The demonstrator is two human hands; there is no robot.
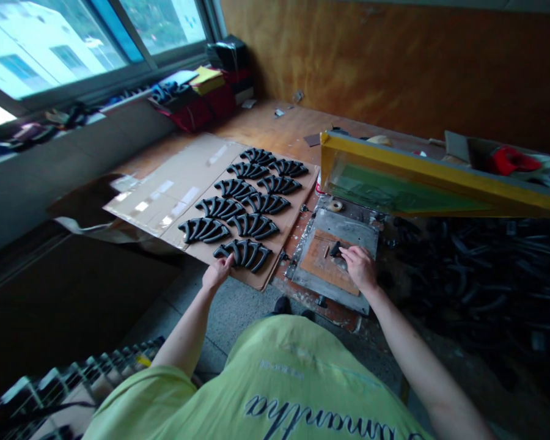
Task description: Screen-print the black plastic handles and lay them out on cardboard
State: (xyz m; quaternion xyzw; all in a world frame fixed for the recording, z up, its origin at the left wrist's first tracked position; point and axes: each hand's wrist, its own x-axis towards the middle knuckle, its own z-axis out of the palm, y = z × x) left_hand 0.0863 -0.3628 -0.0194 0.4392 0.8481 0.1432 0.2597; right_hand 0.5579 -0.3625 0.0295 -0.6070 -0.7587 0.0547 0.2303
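My left hand [217,272] reaches to the near edge of a cardboard sheet [174,189]. Its fingers touch the nearest fan of curved black plastic pieces [244,253], seemingly pinching one. Several more fans of the same black pieces [250,189] lie in two rows up the sheet. My right hand [358,267] rests on a brown wooden jig [323,263] set in a grey metal plate [343,229]. Its fingers press on a small black piece [335,249] there. A yellow-framed printing screen [421,180] is tilted up above the plate.
A heap of loose black curved pieces [490,275] lies to the right of the plate. A roll of tape [335,206] sits at the plate's far edge. Boxes and clutter [206,91] line the windowsill. A red object [508,160] sits behind the screen frame.
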